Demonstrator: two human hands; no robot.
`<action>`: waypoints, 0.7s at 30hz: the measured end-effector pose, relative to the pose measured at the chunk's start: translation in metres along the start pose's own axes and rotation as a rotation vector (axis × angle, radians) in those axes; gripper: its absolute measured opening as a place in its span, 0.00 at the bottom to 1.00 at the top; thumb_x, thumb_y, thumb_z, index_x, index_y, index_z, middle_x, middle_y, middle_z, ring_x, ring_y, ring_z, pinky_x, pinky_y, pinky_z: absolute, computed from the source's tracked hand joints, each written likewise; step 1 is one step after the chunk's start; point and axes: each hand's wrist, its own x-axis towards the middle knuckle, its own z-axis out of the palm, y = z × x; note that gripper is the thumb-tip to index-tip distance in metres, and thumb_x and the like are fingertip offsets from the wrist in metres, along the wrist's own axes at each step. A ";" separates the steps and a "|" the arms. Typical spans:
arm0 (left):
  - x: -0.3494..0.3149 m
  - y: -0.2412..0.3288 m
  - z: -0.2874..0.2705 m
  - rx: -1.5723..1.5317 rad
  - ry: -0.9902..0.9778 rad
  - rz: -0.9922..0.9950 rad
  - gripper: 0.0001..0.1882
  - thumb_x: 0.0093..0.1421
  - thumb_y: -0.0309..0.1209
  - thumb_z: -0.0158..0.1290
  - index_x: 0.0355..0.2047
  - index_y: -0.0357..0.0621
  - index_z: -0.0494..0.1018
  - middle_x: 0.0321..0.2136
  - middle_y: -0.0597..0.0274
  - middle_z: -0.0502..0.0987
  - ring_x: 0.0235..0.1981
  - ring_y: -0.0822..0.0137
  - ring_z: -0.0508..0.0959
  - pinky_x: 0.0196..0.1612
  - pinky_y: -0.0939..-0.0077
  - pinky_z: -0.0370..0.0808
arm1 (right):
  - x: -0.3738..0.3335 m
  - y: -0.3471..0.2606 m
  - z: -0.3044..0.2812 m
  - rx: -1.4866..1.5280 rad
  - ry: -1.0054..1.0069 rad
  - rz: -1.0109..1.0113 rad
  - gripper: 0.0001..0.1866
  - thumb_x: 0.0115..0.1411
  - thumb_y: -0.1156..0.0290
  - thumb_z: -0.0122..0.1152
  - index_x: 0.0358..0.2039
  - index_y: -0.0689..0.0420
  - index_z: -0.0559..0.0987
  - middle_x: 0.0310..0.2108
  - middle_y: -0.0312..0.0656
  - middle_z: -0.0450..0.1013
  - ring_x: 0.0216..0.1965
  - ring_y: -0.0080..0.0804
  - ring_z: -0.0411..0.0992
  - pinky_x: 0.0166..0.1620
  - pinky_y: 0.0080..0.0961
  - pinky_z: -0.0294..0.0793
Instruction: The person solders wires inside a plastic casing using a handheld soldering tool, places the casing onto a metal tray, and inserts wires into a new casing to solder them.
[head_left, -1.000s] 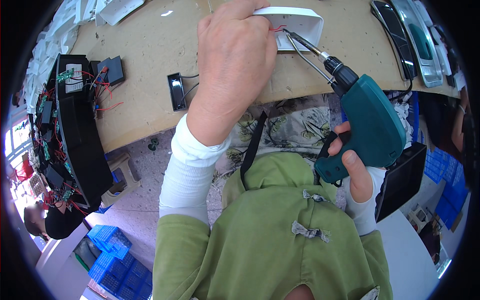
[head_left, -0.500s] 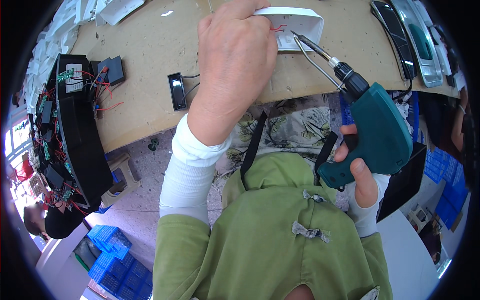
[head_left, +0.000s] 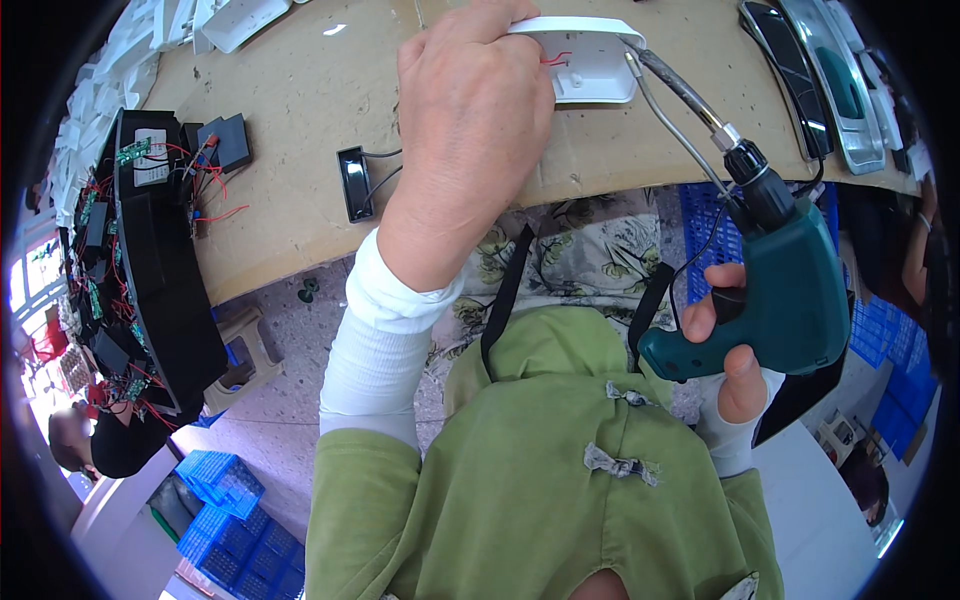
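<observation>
My left hand (head_left: 475, 130) is closed on the left end of a white plastic housing (head_left: 605, 88), tilted so that its hollow side shows. Red wires (head_left: 556, 60) stick out inside it, beside my fingers. In my right hand (head_left: 728, 330) is a green soldering gun (head_left: 790, 290) with a trigger grip. Its dark tip and thin metal feed tube reach up to the housing's right end; whether the tip touches it I cannot tell. Left of my wrist a small black rectangular part (head_left: 355, 184) with two dark leads lies on the table; the leads run behind my hand.
A black bin (head_left: 160, 270) of circuit boards and red wires stands at the table's left edge. White plastic parts (head_left: 110, 90) are heaped at the far left. A metal tray (head_left: 835, 80) and a black device (head_left: 785, 75) lie at the right. Blue crates (head_left: 235, 530) stand on the floor.
The soldering gun has shifted right and slightly down, its tip moving from the housing's interior to its right end. My left hand and the housing have barely moved.
</observation>
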 end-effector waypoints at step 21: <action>0.005 -0.023 0.035 0.055 0.682 0.585 0.04 0.46 0.29 0.55 0.23 0.44 0.73 0.39 0.58 0.71 0.42 0.58 0.68 0.47 0.61 0.57 | 0.005 0.001 -0.002 0.099 0.026 -0.038 0.38 0.49 0.58 0.67 0.54 0.66 0.62 0.45 0.49 0.67 0.31 0.26 0.70 0.34 0.24 0.72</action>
